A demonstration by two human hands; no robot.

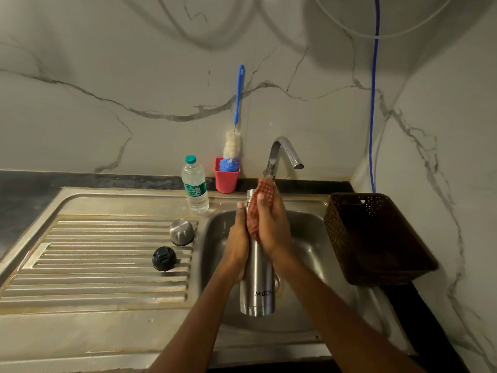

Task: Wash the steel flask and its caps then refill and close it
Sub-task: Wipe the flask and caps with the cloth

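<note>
Steel sink and ribbed drainboard — marble wall.

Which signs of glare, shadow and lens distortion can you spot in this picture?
Head view: glare streaks the steel flask and draining board; big soft shadows fall on the marble wall; the wide lens bows the counter edge; the basket interior is dark.

Before you: steel flask, brushed metal with satin sheen; checked woven cloth, soft and matt; steel cap, smooth, brushed; black plastic cap, ribbed, semi-gloss; sink and ridged drainboard, dulled, stained stainless steel; clear plastic bottle, glossy; red plastic cup, matt; dark perforated plastic basket; polished marble-look wall.
</note>
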